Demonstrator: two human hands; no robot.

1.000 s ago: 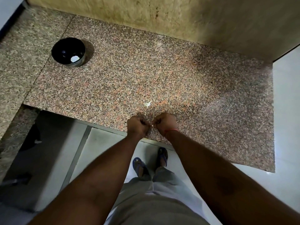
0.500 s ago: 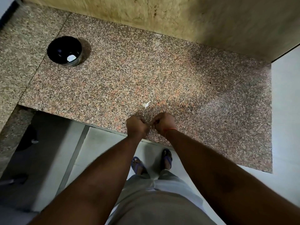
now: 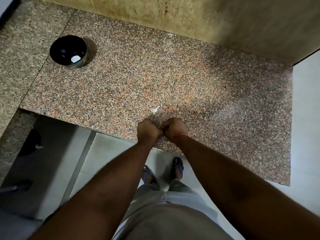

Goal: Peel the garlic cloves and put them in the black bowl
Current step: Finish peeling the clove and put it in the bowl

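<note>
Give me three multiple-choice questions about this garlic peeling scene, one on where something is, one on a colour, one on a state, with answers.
1. Where is the bowl?
A. far left of the counter
B. on the floor
C. between the hands

2. What colour is the band on the right wrist?
A. blue
B. orange-red
C. white

3. How are the left hand and right hand?
A. flat on the counter
B. one inside the bowl
C. fingers curled, knuckles together

Answers: 1 A, it sits far left, away from the hands. 2 B, an orange-red thread circles the wrist. 3 C, both fists meet above the counter edge, near a white scrap.
</note>
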